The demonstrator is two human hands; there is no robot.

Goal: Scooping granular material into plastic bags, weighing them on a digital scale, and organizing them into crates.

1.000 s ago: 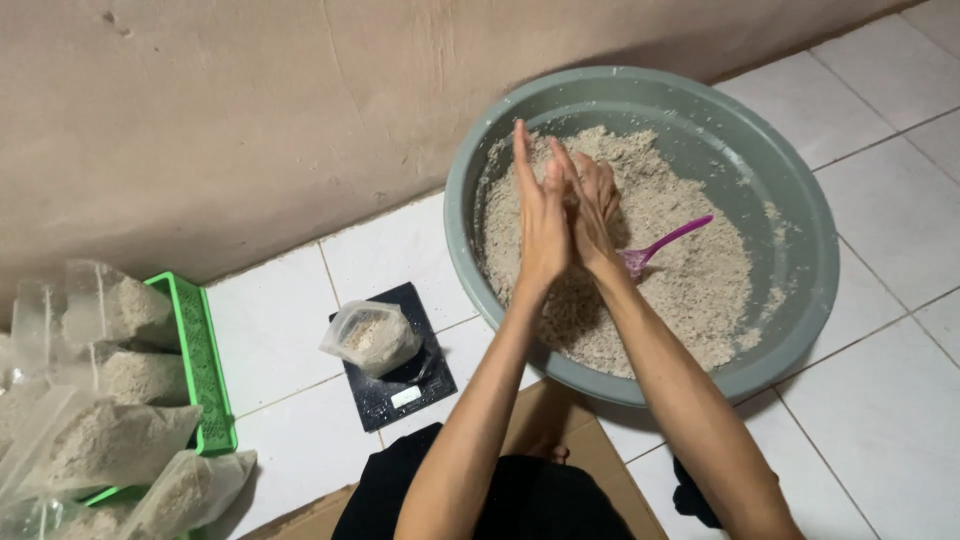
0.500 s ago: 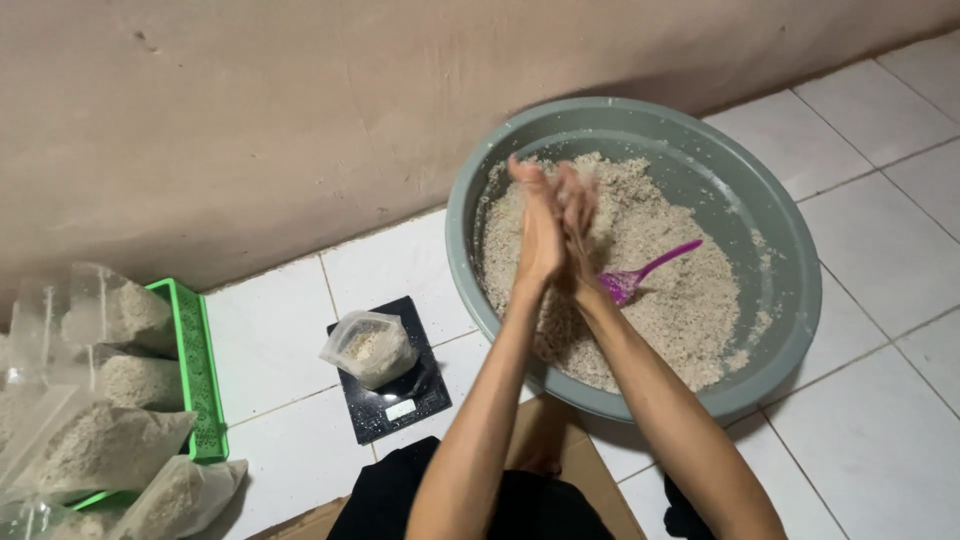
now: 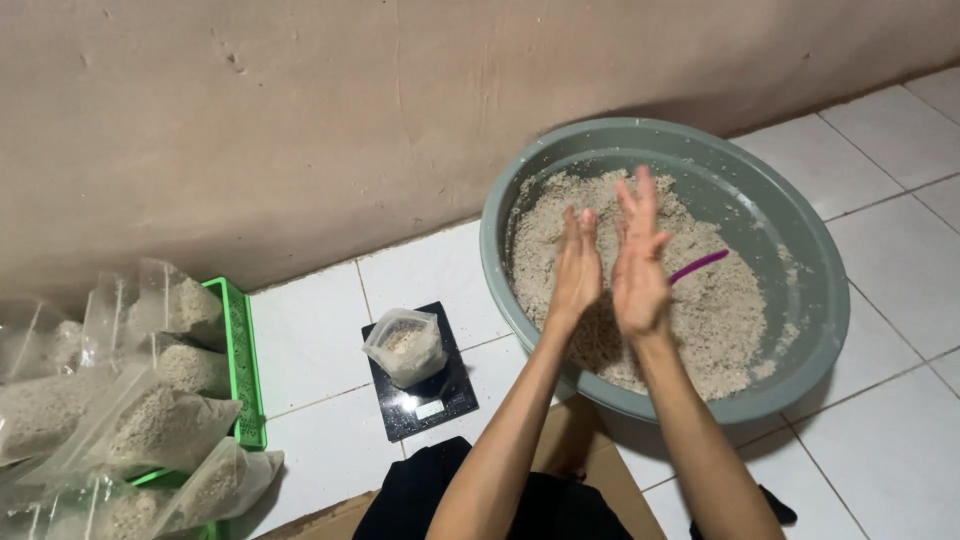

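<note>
Head view looks down on both of my hands, raised over a grey basin (image 3: 800, 250) that sits on the white tiled floor (image 3: 880, 440) against a tan wall (image 3: 300, 120). My left hand (image 3: 577, 272) is flat, fingers straight and together, palm turned toward the other hand. My right hand (image 3: 640, 268) is also flat with fingers loosely spread and pointing away from me. A narrow gap shows between the two palms; they face each other without touching, and neither holds anything.

Below them the basin holds a pale, crumbly mix (image 3: 720, 310) heaped across its bottom, with bits stuck to the inner wall. A purple spoon (image 3: 700, 265) lies in the mix just right of my right hand; only its handle shows, the rest being behind the hand.

Left of the basin, a black scale (image 3: 425, 395) lies on the floor with a small clear bag (image 3: 405, 345) of the same mix standing open on it. Well apart at the far left, a green tray (image 3: 240, 360) carries a pile of filled clear bags (image 3: 140, 425), some spilling past its near edge. My dark-clothed lap (image 3: 500, 500) and a strip of brown cardboard (image 3: 600, 470) fill the bottom edge.
</note>
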